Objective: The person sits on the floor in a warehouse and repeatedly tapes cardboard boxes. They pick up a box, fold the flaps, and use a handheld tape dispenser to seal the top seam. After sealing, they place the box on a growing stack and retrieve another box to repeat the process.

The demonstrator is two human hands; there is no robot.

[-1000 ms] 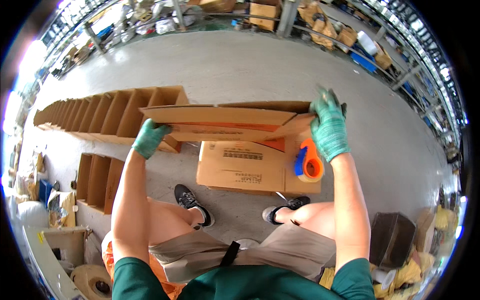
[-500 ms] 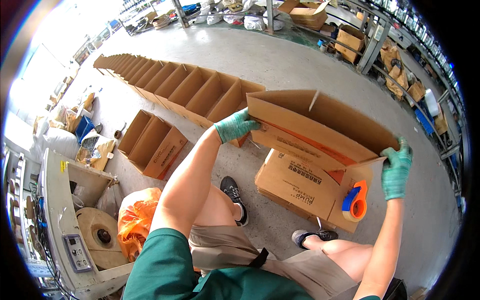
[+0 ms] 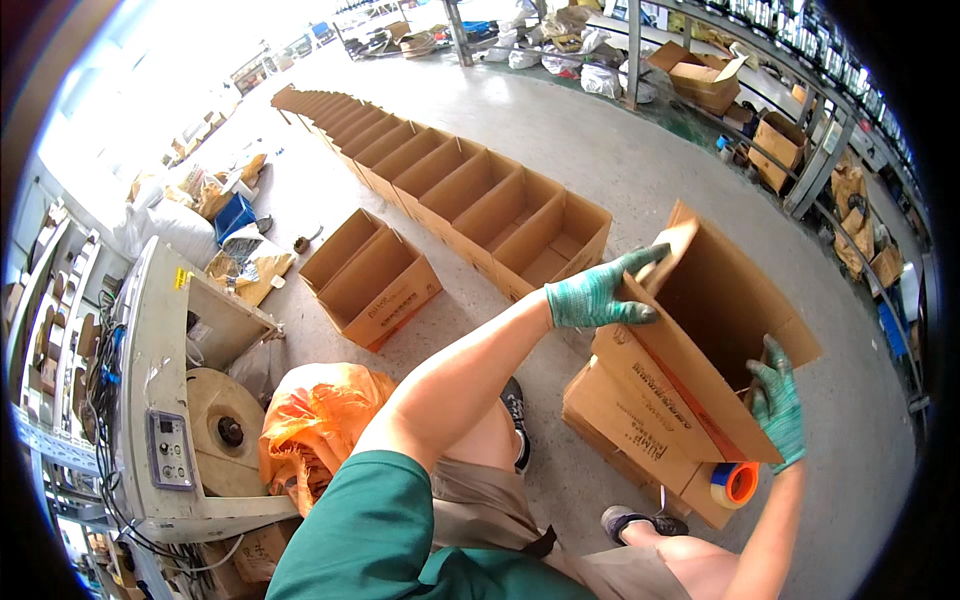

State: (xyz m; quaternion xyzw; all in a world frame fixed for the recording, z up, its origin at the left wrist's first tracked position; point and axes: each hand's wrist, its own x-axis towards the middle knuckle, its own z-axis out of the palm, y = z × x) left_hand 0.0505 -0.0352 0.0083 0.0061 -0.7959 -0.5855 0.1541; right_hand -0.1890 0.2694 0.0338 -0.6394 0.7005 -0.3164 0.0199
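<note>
A brown cardboard box (image 3: 690, 385) stands opened out, tilted above a stack of flat cartons (image 3: 605, 405). My left hand (image 3: 600, 297), in a green knit glove, pinches its upper left edge, with thumb and fingers on either side of the panel. At the near right corner my right hand (image 3: 778, 405), gloved alike, grips the front panel with its fingers over the rim. An orange and blue tape dispenser (image 3: 738, 484) lies on the stack, just below the box's near corner and partly covered by it.
A long row of open boxes (image 3: 435, 208) runs away to the far left. Two nested-looking open boxes (image 3: 390, 300) stand nearer. To my left are a beige machine (image 3: 165, 350) and an orange bag (image 3: 325, 410). Metal racking (image 3: 825, 160) lines the right.
The box has spread from a narrow, flattened shape into a wide opening. My left hand has moved along its edge; my right hand has come lower and nearer. The view has shifted left.
</note>
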